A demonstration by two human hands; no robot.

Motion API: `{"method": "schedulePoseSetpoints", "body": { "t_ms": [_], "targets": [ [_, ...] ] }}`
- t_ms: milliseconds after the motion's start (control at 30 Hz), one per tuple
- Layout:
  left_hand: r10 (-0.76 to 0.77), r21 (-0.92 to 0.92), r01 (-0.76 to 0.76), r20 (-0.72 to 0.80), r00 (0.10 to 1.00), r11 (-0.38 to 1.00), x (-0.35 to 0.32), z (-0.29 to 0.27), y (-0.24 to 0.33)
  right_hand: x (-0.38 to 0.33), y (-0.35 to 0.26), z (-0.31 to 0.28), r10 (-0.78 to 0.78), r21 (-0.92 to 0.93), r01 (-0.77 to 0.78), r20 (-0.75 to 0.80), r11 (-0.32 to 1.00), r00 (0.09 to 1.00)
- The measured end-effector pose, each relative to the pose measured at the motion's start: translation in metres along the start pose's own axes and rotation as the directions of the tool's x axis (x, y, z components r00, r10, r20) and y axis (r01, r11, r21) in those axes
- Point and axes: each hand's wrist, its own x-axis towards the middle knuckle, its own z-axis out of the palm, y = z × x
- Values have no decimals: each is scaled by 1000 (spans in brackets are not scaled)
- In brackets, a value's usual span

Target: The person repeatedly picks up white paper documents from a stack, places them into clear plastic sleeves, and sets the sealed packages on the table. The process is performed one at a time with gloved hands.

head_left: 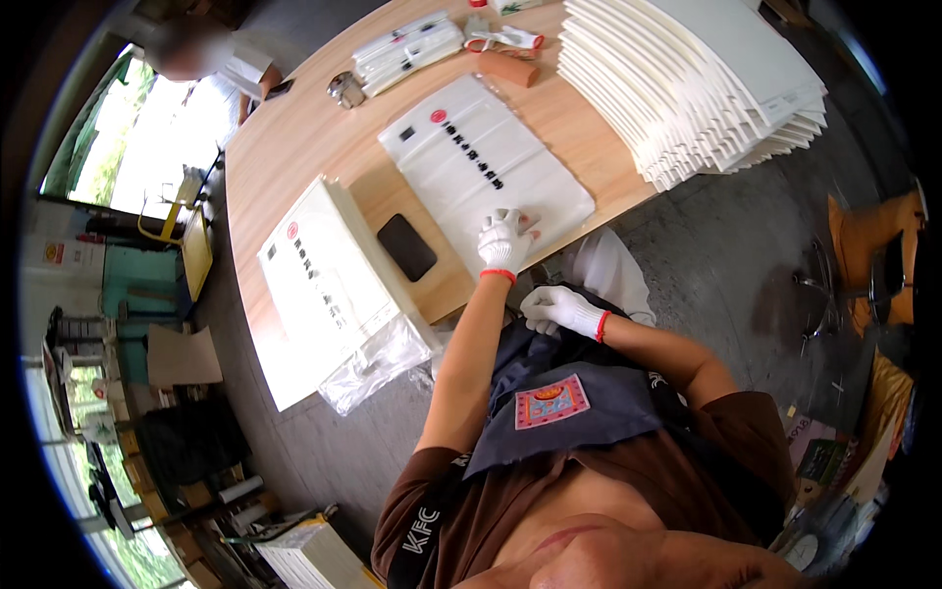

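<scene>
My left hand (503, 239), in a white glove with a red cuff, rests on the near end of a flat, whitish plastic bag (491, 137) with dark and red print. Two bare fingertips stick out, spread apart on the plastic. Lower and to the right, my right hand (567, 310) wears a matching glove and hovers before my dark apron (579, 417) at the table edge. Its fingers curl inward; whether they hold anything is hidden. Left of the bag lie a black phone (406, 246) and a stack of printed white sheets or bags (329, 270).
A tall fanned stack of white boards (687, 88) fills the table's right side. Farther back are a brown block (508, 69), scissors (505, 39), packed plastic bags (407, 51) and a metal tape roll or tin (345, 90). Clear plastic wrap (378, 363) hangs off the near edge. Another person (240, 69) stands far left.
</scene>
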Motion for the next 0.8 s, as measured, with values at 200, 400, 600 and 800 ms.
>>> {"method": "schedulePoseSetpoints", "body": {
  "t_ms": [200, 400, 600, 800],
  "targets": [
    [13, -264, 19, 118, 993, 964, 24, 10, -25, -11, -3, -26, -82, 89, 90, -87, 992, 993],
    [-66, -391, 143, 205, 977, 909, 38, -20, -11, 60, -82, -61, -354, -112, 338, -398, 934, 847],
    [-307, -944, 181, 93, 947, 275, 71, -40, -35, 75, -80, -75, -289, -240, 213, -351, 947, 891],
    [-54, -993, 76, 71, 996, 89, 76, -99, 4, 8, -56, -115, -301, -666, -76, -433, 742, 850]
  ]
}}
